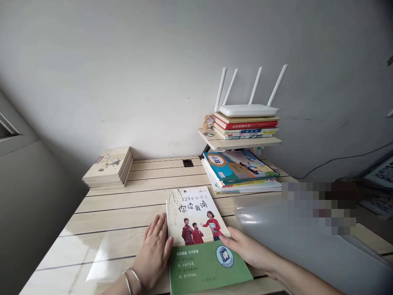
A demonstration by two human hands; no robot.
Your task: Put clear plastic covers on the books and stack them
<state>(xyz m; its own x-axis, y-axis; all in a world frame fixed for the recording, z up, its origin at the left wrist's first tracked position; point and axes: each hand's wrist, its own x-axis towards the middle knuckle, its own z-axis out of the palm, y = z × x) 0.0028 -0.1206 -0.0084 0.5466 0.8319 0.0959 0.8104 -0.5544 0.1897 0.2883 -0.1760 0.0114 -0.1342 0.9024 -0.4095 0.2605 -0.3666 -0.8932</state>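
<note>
A book with a white and green cover (199, 229) lies flat on the wooden desk (123, 205) in front of me. My left hand (155, 252) rests open and flat against the book's left edge, on a clear plastic sheet (107, 258); bracelets circle its wrist. Along the book's right edge my right hand (250, 250) lies with fingers stretched out, touching the cover. A second clear plastic sheet (276, 225) curls up just to the right of that hand.
A stack of beige books (109, 168) sits at the desk's back left. Colourful books (239, 170) are piled at the back right under a small shelf (239, 142) with more books and a white router (248, 110). A cable hole (187, 163) lies between.
</note>
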